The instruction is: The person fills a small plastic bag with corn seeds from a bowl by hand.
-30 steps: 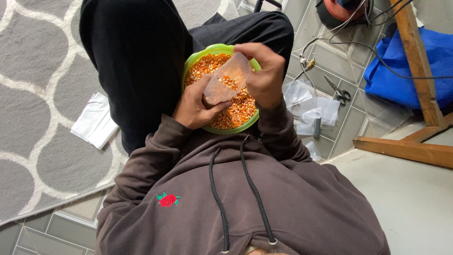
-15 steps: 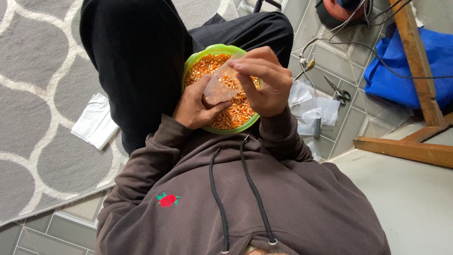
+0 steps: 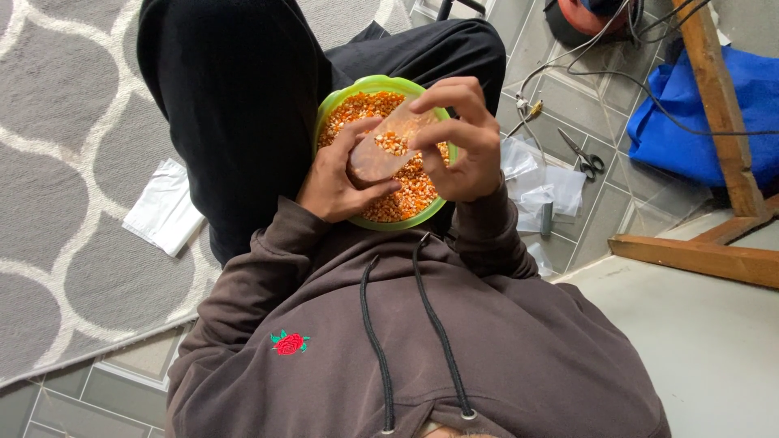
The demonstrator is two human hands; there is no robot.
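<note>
- We have a small clear plastic bag part-filled with orange and yellow corn kernels, held tilted just above the heap of kernels in the green bowl on our lap.
- The step in hand, as we judge it, is filling the bag over the bowl — some kernels sit inside it, and its mouth points up and away from us toward the right hand.
- Our right hand holds the upper end of the bag: the fingers curl over its top edge and pinch it against the thumb, close together rather than spread.
- Our left hand cups the lower end from beneath; its thumb lies along the bag's near edge and the fingers wrap under it, pressed to the plastic.
- So the bag lies between the two hands, touching both, and the bowl's rim shows around them.
- The next move, we think, calls for keeping the mouth open and the bag level enough that nothing spills — a gentle grip, since the thin film will crumple.
- Farther out: black trousers under the bowl, a grey patterned rug with a white sheet on it, loose clear bags and scissors on the tiled floor, a blue bag behind wooden beams.
</note>
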